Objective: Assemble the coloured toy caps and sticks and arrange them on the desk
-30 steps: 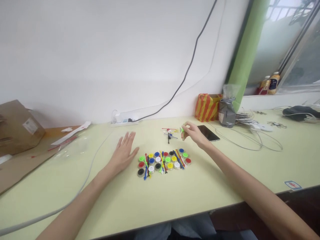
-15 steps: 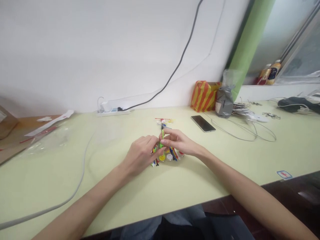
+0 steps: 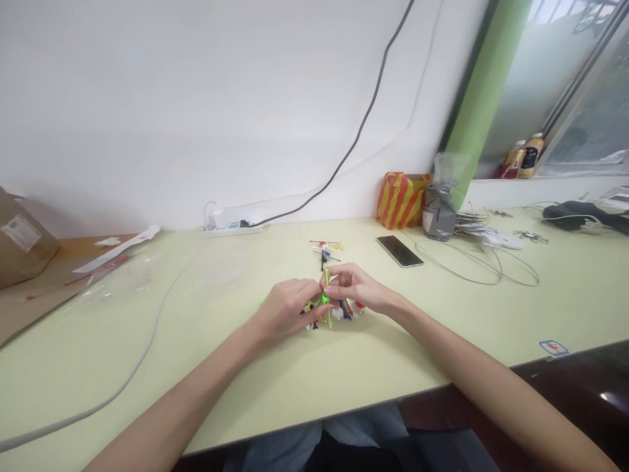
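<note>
A thin bright green plastic piece point(image 3: 329, 320) stands nearly upright between my two hands over the table. My right hand point(image 3: 363, 288) pinches its upper part between thumb and fingers. My left hand point(image 3: 282, 307) is closed on its middle from the other side, with the thumb stretched toward it; the fingertips are partly hidden. Below and around the hands lies a cluster of small coloured plastic parts, among them a blue, yellow and red bundle point(image 3: 346, 309) and a white round part point(image 3: 337, 314). Farther back lie several more small parts, including a blue and black one point(image 3: 324, 255).
A smartphone point(image 3: 400, 252) lies right of the small parts, near a looped cable point(image 3: 457, 280). Behind it stand a striped bag point(image 3: 399, 200) and a grey bag point(image 3: 439, 213). At the left are a power strip point(image 3: 230, 229), a thick cable point(image 3: 147, 351) and a cardboard box point(image 3: 24, 246).
The view has tilted and shifted slightly. Both hands stay together on the green piece, whose lower end now covers the spot where a yellow round part showed.
</note>
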Available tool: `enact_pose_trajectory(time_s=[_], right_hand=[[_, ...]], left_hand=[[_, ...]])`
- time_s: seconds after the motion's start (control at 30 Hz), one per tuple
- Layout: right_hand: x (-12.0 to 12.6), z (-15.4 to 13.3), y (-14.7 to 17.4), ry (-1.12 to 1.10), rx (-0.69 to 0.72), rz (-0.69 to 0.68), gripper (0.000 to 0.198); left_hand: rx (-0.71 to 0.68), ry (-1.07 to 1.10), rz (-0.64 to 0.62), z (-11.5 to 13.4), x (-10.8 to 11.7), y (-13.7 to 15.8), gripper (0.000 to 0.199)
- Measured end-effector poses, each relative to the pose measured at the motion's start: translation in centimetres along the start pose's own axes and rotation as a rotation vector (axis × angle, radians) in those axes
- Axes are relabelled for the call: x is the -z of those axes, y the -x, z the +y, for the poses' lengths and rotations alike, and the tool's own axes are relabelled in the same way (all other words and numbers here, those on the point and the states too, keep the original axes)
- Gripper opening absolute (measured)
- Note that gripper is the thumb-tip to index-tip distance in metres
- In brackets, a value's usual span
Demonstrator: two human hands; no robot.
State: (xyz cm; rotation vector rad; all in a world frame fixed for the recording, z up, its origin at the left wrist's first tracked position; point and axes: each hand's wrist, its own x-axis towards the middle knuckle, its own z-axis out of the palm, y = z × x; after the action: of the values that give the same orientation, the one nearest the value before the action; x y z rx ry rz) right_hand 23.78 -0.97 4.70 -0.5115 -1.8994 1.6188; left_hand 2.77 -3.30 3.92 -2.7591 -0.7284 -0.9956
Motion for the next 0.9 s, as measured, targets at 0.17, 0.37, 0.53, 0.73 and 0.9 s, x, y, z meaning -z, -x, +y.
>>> enact_pose_trajectory(time_s=[0.17, 0.37, 0.53, 0.73, 0.9], right_hand=[[0.3, 1.4, -0.1, -0.275, 0.033, -0.175, 0.042], [0.8, 1.4, -0.3, -0.347, 0.046, -0.053, 0.031], [0.4, 1.2, -0.4, -0.116, 0.041, 0.101, 0.032], [0.2, 0.7, -0.3, 0.174, 0.036, 0.125, 0.04], [5.7, -0.7, 1.3, 0.818, -0.014, 0.415, 0.024]], left_hand=[[0.065, 0.149, 0.007, 1.0, -0.4, -0.1, 0.017], [0.126, 0.049, 0.064, 0.2, -0.4, 0.2, 0.03], [0.153, -0.017, 0.114, -1.1, -0.2, 0.7, 0.03], [0.179, -0.021, 0.085, -1.2, -0.4, 0.9, 0.032], [0.311, -0.027, 0.071, -0.9, -0.2, 0.8, 0.033]])
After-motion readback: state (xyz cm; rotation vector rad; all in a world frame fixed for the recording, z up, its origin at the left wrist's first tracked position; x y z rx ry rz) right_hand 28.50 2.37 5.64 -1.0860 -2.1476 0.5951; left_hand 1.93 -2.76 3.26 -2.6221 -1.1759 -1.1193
